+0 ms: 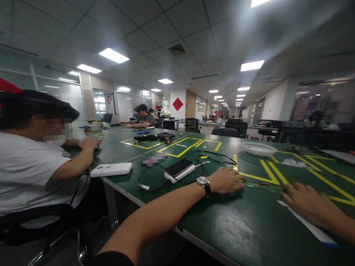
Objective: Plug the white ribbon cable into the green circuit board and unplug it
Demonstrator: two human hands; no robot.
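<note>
My left hand (227, 180), with a wristwatch (203, 182) on its wrist, lies low over the table with fingers stretched out. Its fingertips meet the near-left end of a thin, green, board-like strip (263, 187) lying on the table. At the strip's other end is my right hand (308, 203), slightly blurred, its fingers curled and their tips hidden. What they grip, if anything, does not show. Partly beneath the right hand lies a white sheet (306, 222) with a blue corner. Beyond my left wrist, a black phone (179, 167) rests on a white block (172, 178).
A black cable (223, 154) loops across the green table (197, 210), which carries yellow tape (270, 171). A white basket (258, 148) stands farther back. To the left, a person (26, 166) sits beside a white case (111, 169). Another person (143, 119) sits farther off.
</note>
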